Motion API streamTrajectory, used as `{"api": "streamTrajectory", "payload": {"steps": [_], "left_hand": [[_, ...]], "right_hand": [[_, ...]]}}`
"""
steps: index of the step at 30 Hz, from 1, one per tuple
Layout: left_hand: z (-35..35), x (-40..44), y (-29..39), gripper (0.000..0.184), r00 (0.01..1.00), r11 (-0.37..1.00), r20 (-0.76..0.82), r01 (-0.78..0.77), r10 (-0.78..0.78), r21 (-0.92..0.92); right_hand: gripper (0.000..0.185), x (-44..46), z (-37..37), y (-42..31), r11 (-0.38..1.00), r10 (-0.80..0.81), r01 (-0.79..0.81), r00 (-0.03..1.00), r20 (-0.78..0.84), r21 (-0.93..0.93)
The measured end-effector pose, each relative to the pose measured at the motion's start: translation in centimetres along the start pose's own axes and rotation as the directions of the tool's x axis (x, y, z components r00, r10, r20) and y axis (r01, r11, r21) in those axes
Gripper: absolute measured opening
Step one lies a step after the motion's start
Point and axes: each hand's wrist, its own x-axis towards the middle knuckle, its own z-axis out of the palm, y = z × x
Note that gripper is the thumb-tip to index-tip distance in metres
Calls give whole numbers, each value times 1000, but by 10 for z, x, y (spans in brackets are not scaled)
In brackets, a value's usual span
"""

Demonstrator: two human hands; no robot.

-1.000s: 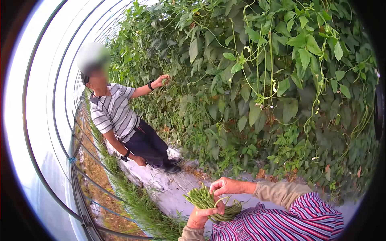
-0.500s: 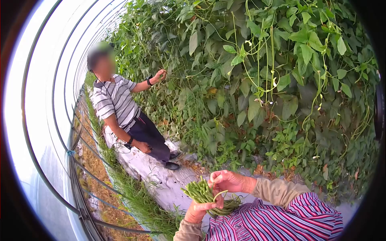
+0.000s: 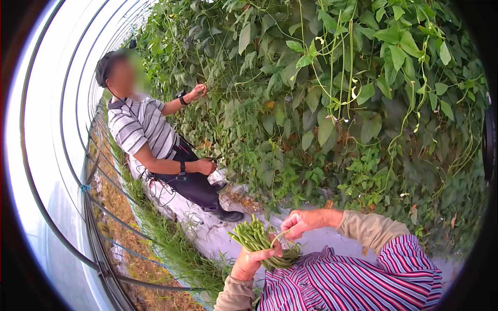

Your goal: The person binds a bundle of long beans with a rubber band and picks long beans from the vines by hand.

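Observation:
A thick bunch of long green beans [image 3: 254, 236] is wrapped in my left hand [image 3: 252, 260], its ends fanned out above the fingers and the rest hanging folded below. My right hand [image 3: 305, 223] is closed beside the bunch, fingers pinched on one bean strand [image 3: 280, 236] that curves out from it. The fingertips of my right hand partly hide the strand's end. My striped apron [image 3: 342, 280] lies right beneath the bunch.
A wall of bean vines [image 3: 332, 103] with hanging pods fills the right side. Another person [image 3: 148, 135] in a striped shirt stands on the pale ground sheet [image 3: 210, 236], one hand at the vines. Curved greenhouse hoops [image 3: 31, 171] and a grass strip [image 3: 171, 249] line the left.
My right hand has moved a little right, away from the bunch, drawing the strand out. The other person has shifted: their lower hand is raised and a leg has come forward.

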Motion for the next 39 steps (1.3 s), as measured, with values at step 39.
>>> {"api": "streamTrajectory", "payload": {"steps": [39], "left_hand": [[10, -19, 0, 35, 935, 951, -310, -242, 175, -194]], "right_hand": [[51, 21, 32, -41, 954, -229, 184, 957, -180, -235]]}}
